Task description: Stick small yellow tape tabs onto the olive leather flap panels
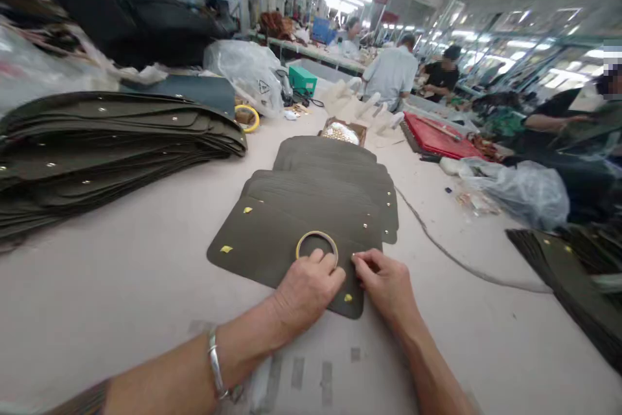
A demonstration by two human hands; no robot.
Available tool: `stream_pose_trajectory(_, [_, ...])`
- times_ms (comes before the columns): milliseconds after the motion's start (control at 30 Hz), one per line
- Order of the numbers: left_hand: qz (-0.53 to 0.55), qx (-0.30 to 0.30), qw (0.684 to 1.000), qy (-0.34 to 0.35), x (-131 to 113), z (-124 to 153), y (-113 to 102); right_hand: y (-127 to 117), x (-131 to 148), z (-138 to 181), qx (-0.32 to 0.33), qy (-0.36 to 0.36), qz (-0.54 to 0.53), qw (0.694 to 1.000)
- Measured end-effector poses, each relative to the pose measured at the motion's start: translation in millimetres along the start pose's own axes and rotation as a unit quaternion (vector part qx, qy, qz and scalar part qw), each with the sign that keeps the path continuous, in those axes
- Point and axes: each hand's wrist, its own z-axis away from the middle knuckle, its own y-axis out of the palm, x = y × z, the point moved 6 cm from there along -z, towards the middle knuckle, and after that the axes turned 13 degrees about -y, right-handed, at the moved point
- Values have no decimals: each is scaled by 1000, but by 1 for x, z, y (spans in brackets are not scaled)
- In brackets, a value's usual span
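Note:
Several dark olive leather panels [311, 201] lie fanned out in overlapping rows on the pale table [121, 285]. The nearest panel carries small yellow tabs [226, 248] and a yellow tape ring [317, 244]. My left hand [308, 285] rests on this panel with its fingers curled against the ring's near edge. My right hand [383, 282] pinches a tiny shiny stud at the panel's right edge, fingertips pressed together.
A tall stack of the same panels [111, 143] fills the left side. A small box of metal studs [343, 132] sits behind the fanned panels. A cord [437, 243] runs across the right. Plastic bags [525, 191], a red tray [437, 136] and other workers are beyond.

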Motion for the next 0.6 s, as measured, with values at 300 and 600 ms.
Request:
stream_pose_trajectory(300, [31,-2,1000,0,0,4,0,6,9,-7,-3,-26,119,993])
stream_pose_trajectory(600, [42,-14,999,-10,3,6,0,-4,-18,15,-75,113,-101,986])
